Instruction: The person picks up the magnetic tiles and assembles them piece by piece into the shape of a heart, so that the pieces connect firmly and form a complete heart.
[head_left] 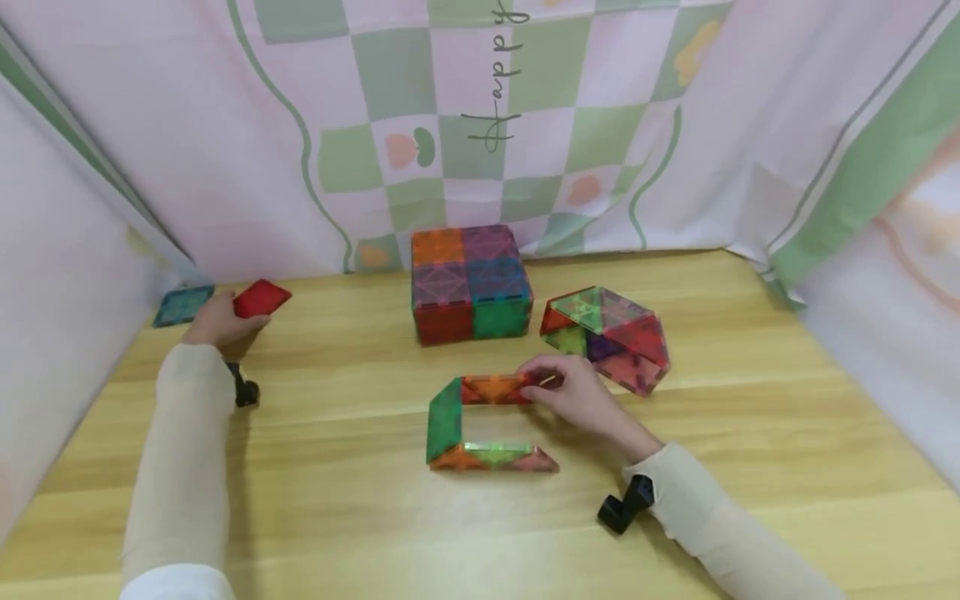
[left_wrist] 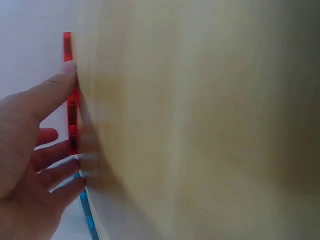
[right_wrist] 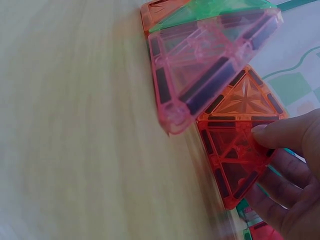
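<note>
At the far left of the head view, my left hand [head_left: 219, 321] pinches a red magnetic tile [head_left: 261, 298], the thumb against its near face. A teal-blue magnetic tile [head_left: 182, 306] lies beside that hand. Mid-table, a U-shaped frame of magnetic tiles has a green tile [head_left: 445, 423] on its left. Triangles, including a yellow-green one [head_left: 497, 454] and a pink one [right_wrist: 200, 75], form its front side. My right hand [head_left: 577, 396] pinches a red triangular tile [right_wrist: 232, 150] at the right end of the back side, next to an orange triangle [right_wrist: 246, 95].
A box of coloured magnetic tiles [head_left: 442, 321] stands behind the frame. To its right, behind my right hand, sits a many-sided tile structure [head_left: 633, 333]. A patterned cloth [head_left: 390, 75] hangs along the table's back edge, with cloth at both sides too.
</note>
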